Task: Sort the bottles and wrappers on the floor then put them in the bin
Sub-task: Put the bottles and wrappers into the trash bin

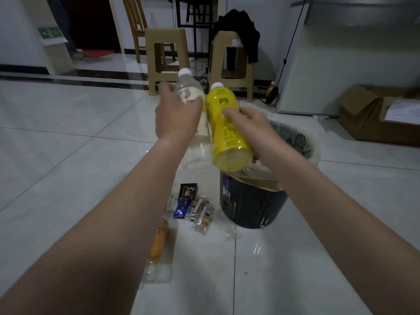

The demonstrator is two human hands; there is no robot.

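My left hand (176,117) grips a clear bottle (189,90) with a white cap and a pale label, held up in the air. My right hand (248,122) grips a yellow bottle (227,130) with a white cap, tilted, its base over the near left rim of the bin. The dark blue bin (250,205) has a clear plastic liner and stands on the floor under my right forearm. A small pile of wrappers (193,206) lies on the tiles left of the bin. Nearer to me, an orange-labelled clear bottle (159,244) lies on its side.
Two beige plastic stools (166,37) stand beyond the bottles, one with dark clothing (246,30) draped on it. A white appliance (354,55) and an open cardboard box (381,114) are at the right. White glossy tiles (68,133) cover the floor.
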